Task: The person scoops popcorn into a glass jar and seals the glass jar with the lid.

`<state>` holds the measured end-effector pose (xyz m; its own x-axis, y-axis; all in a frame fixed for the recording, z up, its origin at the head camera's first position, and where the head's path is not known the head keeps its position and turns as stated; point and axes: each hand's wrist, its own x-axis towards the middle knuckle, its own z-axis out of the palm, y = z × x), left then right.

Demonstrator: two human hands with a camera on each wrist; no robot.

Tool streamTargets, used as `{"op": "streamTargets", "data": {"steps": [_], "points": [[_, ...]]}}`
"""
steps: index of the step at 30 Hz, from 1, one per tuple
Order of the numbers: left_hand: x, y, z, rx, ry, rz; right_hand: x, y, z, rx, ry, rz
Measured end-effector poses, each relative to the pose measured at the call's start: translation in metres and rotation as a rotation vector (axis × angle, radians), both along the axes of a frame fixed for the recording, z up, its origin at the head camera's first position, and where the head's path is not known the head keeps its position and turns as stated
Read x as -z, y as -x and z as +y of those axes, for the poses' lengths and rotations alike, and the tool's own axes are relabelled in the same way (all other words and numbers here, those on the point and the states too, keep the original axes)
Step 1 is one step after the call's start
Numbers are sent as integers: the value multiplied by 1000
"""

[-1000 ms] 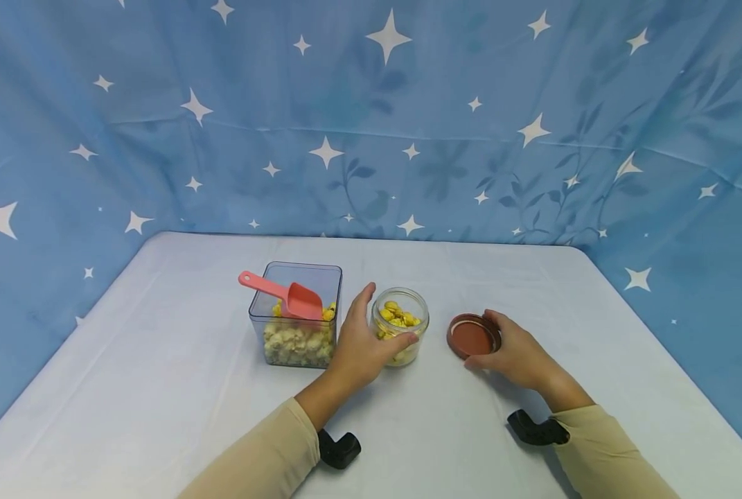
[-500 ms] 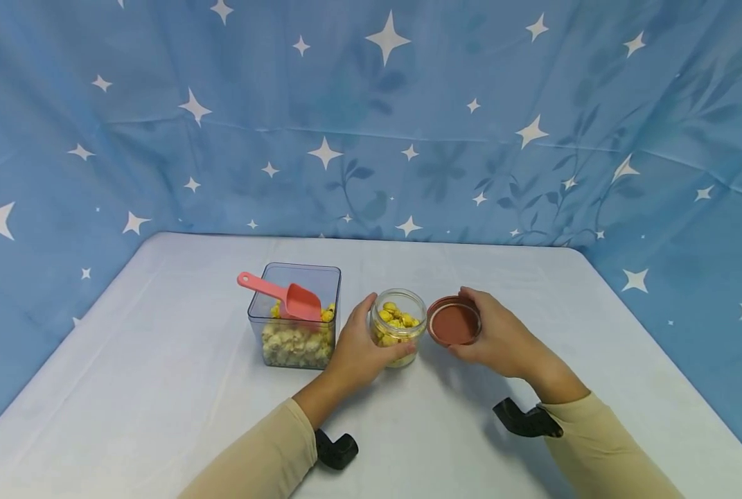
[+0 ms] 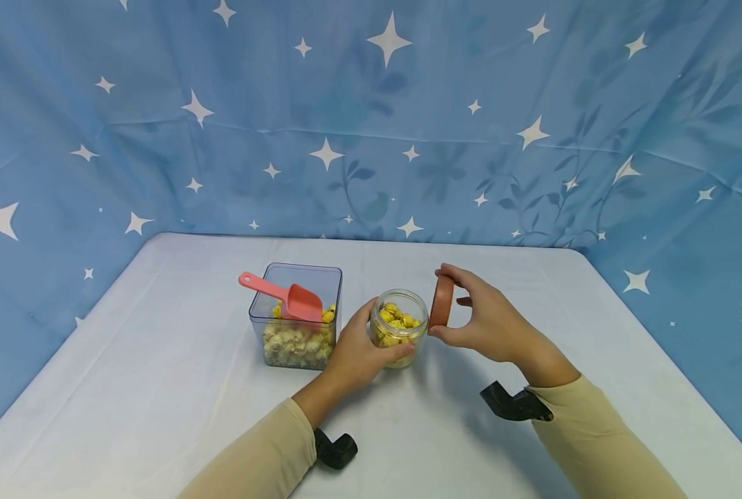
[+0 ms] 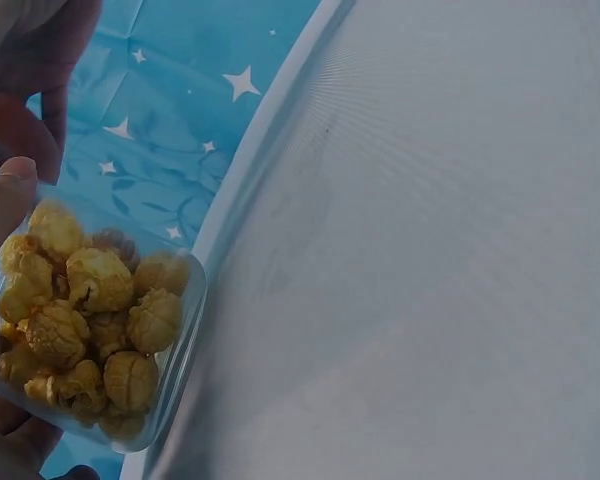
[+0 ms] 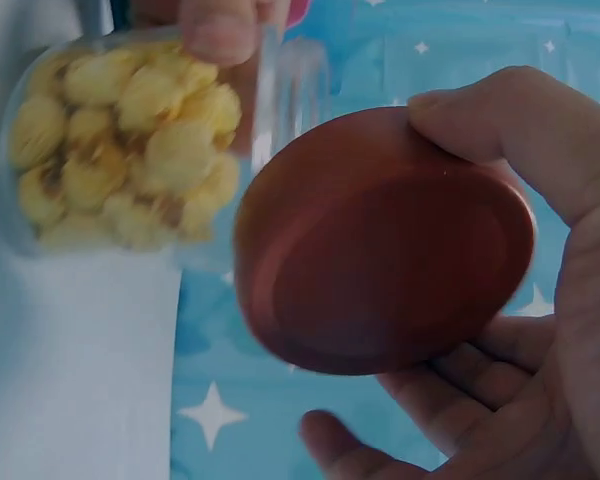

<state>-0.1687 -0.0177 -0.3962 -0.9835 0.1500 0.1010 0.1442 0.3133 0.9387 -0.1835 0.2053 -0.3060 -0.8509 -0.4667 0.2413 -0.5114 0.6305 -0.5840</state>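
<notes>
A white table (image 3: 159, 416) stands before a blue cloth (image 3: 371, 138) with white stars and dark leaf prints, under soft even light

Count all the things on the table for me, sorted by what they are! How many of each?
Jars with popcorn: 1, the round jar gripped by the left hand
Lids: 1, the brown lid held by the right hand
Square tubs: 1, the clear tub
Scoops: 1, the pink scoop
Total: 4
</notes>
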Motion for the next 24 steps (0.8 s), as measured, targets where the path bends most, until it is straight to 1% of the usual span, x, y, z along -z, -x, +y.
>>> {"op": "streamTargets", "data": {"steps": [4, 10, 16, 24], "points": [[1, 0, -1, 16, -4, 23, -3, 4, -13, -57, 10, 5], [3, 1, -1, 42, -9, 70, -4, 11, -30, -136, 29, 10], [5, 0, -2, 53, -19, 82, -2, 16, -43, -154, -1, -3], [6, -3, -3, 46, -1, 113, 1, 17, -51, -161, -50, -74]]}}
